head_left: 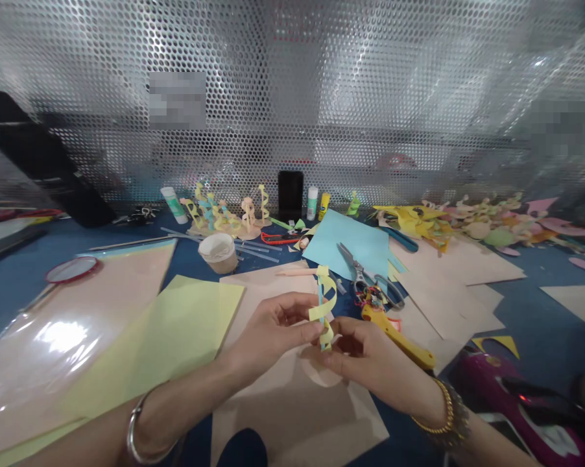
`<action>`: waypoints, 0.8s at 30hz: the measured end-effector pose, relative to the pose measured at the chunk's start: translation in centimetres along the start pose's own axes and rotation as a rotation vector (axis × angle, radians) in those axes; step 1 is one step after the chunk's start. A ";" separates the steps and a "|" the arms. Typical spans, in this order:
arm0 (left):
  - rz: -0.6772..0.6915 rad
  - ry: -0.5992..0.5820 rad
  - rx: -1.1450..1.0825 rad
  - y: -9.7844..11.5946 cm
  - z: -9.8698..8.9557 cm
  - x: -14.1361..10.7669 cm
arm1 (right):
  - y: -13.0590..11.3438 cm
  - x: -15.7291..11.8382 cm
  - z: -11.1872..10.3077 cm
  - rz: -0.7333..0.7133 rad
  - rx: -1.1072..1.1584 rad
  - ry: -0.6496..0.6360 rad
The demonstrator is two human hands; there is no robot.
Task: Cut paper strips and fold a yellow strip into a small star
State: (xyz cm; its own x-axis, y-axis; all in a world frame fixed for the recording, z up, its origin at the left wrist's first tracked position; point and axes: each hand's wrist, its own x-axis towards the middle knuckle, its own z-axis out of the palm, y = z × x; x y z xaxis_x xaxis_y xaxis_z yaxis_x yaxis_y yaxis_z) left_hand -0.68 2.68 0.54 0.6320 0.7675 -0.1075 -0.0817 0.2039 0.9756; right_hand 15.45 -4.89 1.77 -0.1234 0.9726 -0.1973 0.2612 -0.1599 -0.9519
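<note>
The yellow paper curl (329,303) is pinched near its middle by the thumb and fingers of the left hand (288,323). Its low end is held between the thumb and fingers of the right hand (363,350). The curl is held upright and is wound around a thin blue strip (320,295). A pale round paper (320,372) is seen under the fingers, partly hidden. All this is held over a big pale pink sheet (292,412) in the middle of the blue table (181,267).

Just behind the hands, a pink pencil (296,273) is seen lying flat. To the right, open scissors (357,267) are laid partly on a light blue sheet (338,237), and a yellow tool (400,338) is placed nearer the right hand. To the left, yellow sheets (176,324) are spread partly over a shiny clear sleeve (73,331), where a round thing with a red rim (72,270) is set. A white cup (217,253) is placed beside some clear sticks (257,250).

Farther back, small paper curls (224,217) are stood up in a group. A black phone (290,194) is propped upright near a white glue stick (312,203) and a yellow glue stick (324,206). More cut paper (487,224) is heaped at the far right. Behind it all, a shiny wall (292,91) is dotted with holes.
</note>
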 end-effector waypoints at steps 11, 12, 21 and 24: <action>0.030 0.100 0.104 0.0 0.2 -0.1 | 1.2 0.0 -2.1 -0.211 -0.083 0.293; 0.034 0.085 0.114 -0.1 0.3 -0.1 | 1.2 -0.1 -2.2 -0.260 -0.092 0.364; 0.031 -0.007 0.068 -0.1 1.1 -0.6 | 0.7 0.0 -1.2 -0.441 -0.130 0.473; 0.034 -0.010 0.059 0.2 1.2 -0.7 | 0.4 -0.1 -1.2 -0.421 -0.133 0.471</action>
State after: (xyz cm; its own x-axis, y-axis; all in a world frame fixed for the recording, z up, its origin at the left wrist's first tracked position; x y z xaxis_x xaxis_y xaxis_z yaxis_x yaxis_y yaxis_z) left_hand -0.16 1.46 1.01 0.6370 0.7675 -0.0723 -0.0581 0.1413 0.9883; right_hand 16.66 -4.81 1.71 0.1843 0.9224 0.3394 0.4018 0.2444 -0.8825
